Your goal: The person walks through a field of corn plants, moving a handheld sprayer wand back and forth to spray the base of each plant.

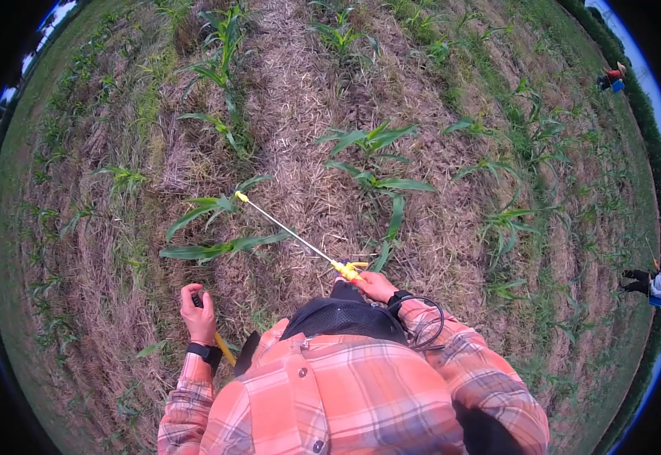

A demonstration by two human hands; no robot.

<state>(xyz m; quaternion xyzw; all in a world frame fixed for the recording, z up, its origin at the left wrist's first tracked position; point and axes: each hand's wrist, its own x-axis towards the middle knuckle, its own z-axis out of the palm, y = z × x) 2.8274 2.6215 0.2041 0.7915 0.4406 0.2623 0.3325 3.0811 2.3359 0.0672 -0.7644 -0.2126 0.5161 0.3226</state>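
Note:
My right hand (378,287) is wrapped round the yellow handle of a spray wand (292,233). The thin metal tube slants up and left to a yellow nozzle (241,196), close beside the leaves of a young maize plant (220,249). A black hose (438,326) loops by my right wrist. On the left, my left hand (199,317) is closed on the black grip of a pump lever (225,349), whose yellow bar runs back beside my body. The sprayer's tank is out of sight.
Rows of young maize plants (372,140) stand in soil covered with dry straw (292,98). Weeds grow between the rows. Two other people, one at the upper right (613,78) and one at the right (649,287), are far off near the field edge.

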